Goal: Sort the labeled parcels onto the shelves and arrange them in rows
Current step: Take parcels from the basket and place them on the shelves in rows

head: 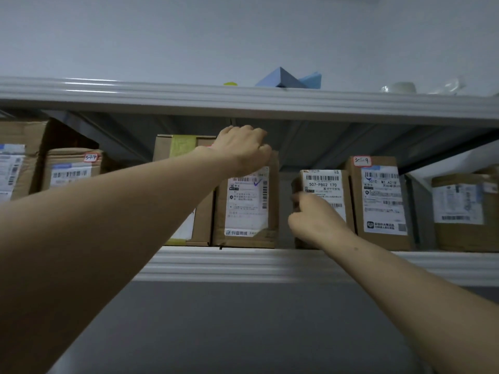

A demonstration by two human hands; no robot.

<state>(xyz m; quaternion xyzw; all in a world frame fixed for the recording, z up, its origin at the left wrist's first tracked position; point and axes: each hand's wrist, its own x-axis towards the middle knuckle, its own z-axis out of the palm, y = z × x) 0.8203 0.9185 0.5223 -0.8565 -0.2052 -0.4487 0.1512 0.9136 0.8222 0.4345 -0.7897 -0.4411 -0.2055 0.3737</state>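
Curled fingers (263, 153) of the left hand (243, 148) are hooking over the top front edge of a tall brown cardboard parcel (244, 211). It is standing upright at the front of the pale grey ribbed metal shelf (243, 264), and a long white printed label with barcodes is covering most of its matte face. Across a narrow gap to its right, the right hand (316, 220) is gripping a smaller brown cardboard parcel (324, 184) by its left edge, with bent fingers (297, 198) wrapping round the corner. That parcel is also sitting upright on the shelf, and its white label is reading 507-P802 T70.

Just beside it on the right, a taller cardboard box with a red-bordered handwritten tag (380, 201) is standing square to the shelf lip. Farther right, a squat cardboard box with a blurred white label (464, 211) is resting apart from it. Behind and left of the tall parcel, a cardboard box with a strip of yellow-green tape (178, 149) is showing its top corner. A creased, rounded box with a small red-bordered tag (73, 168) and a large box cut off by the frame edge (16, 163) are filling the left end.

Overhead, the moulded grey beam of the upper shelf (189, 95) is spanning the view, and a blue angular shape (286, 78) and a blurred white rounded object (402, 87) are peeking above it.
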